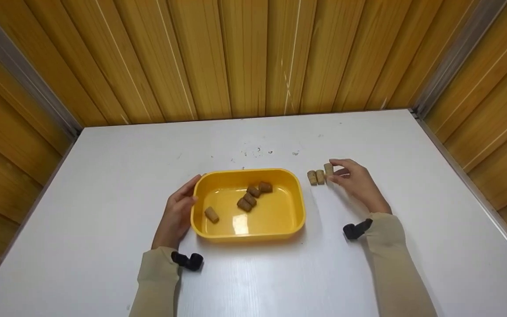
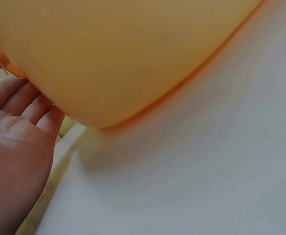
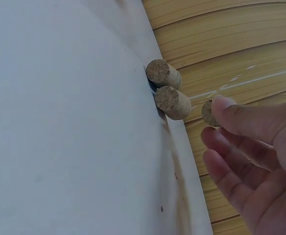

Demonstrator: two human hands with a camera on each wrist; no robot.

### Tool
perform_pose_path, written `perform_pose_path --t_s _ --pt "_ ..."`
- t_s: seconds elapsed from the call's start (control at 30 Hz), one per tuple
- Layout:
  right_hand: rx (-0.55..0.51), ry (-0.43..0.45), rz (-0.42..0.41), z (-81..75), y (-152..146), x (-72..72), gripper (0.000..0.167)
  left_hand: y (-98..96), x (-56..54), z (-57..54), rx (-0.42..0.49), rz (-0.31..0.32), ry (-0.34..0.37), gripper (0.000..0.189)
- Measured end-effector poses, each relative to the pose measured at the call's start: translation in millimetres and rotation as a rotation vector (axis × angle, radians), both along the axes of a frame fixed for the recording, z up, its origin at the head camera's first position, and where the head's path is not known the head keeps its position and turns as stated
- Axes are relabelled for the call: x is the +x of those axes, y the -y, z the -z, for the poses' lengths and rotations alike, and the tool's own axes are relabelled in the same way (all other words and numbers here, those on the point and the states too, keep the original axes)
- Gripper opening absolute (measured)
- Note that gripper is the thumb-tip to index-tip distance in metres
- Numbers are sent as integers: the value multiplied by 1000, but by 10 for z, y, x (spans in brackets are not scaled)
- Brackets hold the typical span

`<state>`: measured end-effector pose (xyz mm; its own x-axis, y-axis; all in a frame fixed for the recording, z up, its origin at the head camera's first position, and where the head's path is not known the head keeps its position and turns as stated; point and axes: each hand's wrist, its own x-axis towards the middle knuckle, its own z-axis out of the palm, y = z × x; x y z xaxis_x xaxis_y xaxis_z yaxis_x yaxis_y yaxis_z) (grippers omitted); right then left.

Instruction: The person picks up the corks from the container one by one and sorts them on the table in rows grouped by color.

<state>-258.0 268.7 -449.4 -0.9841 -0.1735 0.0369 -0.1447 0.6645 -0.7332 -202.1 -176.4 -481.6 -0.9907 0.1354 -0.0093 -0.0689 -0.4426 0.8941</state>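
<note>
My left hand (image 1: 179, 211) grips the left side of a yellow plastic tray (image 1: 248, 237), thumb at the rim and fingers along the outer wall. The left wrist view has the tray's outer wall (image 2: 113, 58) up close, with the palm (image 2: 15, 142) beside it. To the right of the tray, my right hand (image 1: 355, 182) pinches a cork (image 1: 328, 169) between thumb and fingers. This cork (image 3: 209, 113) is partly covered by the thumb in the right wrist view. Two more corks, one (image 3: 157, 72) beside the other (image 3: 171, 102), lie side by side on the table just left of it.
Inside the tray lie several darker brown corks (image 1: 244, 204) near the middle and a lighter cork (image 1: 211, 215) at the left. The white table (image 1: 244, 286) has small dark marks behind the tray. Wood-patterned walls (image 1: 244, 57) stand along its back and sides.
</note>
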Motion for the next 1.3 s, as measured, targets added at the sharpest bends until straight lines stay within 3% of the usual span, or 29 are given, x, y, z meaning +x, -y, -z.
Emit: perform_pose_path --t_s 0.23,0.6,1.3 --pt "16 69 14 52 -10 -5 51 1 1 -1 1 -5 0 56" --pt "0 101 29 88 -17 0 53 -1 0 -3 -11 28 -25 60" --pt "28 147 0 93 -1 0 54 -5 3 -12 1 4 3 59"
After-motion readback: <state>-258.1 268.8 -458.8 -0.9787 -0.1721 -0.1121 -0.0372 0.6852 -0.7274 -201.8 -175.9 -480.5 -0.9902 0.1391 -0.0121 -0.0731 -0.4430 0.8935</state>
